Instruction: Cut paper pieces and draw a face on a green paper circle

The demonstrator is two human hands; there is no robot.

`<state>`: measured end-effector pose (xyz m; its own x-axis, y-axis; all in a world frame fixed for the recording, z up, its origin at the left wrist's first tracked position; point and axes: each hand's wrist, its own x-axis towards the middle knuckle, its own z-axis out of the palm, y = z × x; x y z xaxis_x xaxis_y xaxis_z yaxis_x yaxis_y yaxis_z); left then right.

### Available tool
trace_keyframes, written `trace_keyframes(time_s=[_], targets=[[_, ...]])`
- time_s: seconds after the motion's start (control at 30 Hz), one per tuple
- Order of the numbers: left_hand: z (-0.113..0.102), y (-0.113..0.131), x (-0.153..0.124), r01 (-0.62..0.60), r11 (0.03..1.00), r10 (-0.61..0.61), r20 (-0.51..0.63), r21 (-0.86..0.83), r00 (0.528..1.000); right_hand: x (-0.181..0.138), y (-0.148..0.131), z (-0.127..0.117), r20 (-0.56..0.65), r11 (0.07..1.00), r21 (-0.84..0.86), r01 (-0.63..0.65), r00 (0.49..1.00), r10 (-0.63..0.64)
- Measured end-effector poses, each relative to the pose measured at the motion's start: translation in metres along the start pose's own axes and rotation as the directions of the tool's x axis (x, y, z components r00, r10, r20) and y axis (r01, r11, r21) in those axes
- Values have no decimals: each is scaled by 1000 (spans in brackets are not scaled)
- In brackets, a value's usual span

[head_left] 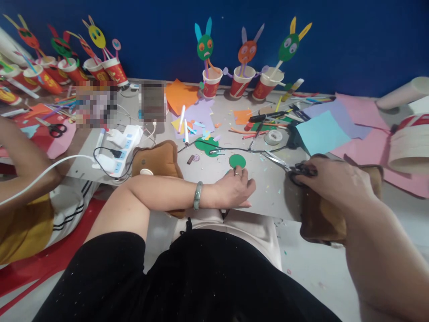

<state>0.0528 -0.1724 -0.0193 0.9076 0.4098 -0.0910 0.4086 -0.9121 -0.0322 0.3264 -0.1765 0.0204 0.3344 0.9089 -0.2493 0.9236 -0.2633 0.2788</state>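
Observation:
My left hand (234,190) rests near the front edge of the grey table (268,192), fingers curled, fingertips touching a green paper circle (237,160). A green bangle (198,195) sits on that wrist. My right hand (331,179) grips the black handles of a pair of scissors (284,164), whose blades point left toward the green circle. Under the right hand lies a brown cushion (321,219). Another brown cushion (159,161) lies behind my left forearm.
Paper cups with rabbit-eared paper faces (211,82) stand along the blue back wall. Coloured paper sheets (321,132), markers, a tape roll (275,137) and scraps cover the table. A white power strip (122,147) lies left. Another person's arm (23,161) is at far left.

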Motion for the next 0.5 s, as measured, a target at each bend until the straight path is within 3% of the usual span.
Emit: trace_keyframes(time_s=[0.1,0.17,0.2,0.27,0.33,0.37,0.43,0.5], targets=[[-4,5,-5,-83,996,83,-17,21,996,-8,-6,8,-143,993,53,108,985,-100],[-8,7,-7,-145,989,146,-14,33,989,-11,-18,17,-278,952,131,278,932,-234],[-9,8,-7,-169,985,170,-11,41,985,-10,-26,22,-341,905,157,395,882,-326],[-10,8,-7,-204,977,205,-7,68,979,-5,-44,30,-448,769,131,626,729,-518],[-10,8,-7,-237,966,240,-24,101,970,3,-64,34,-475,637,52,769,580,-661],[-10,7,-6,-251,961,257,-40,116,966,8,-73,34,-475,601,20,799,536,-698],[-8,7,-6,-279,952,288,-65,123,955,15,-90,29,-458,569,-19,822,498,-736],[-6,6,-5,-298,950,304,-59,90,951,18,-102,21,-398,566,-38,824,507,-765]])
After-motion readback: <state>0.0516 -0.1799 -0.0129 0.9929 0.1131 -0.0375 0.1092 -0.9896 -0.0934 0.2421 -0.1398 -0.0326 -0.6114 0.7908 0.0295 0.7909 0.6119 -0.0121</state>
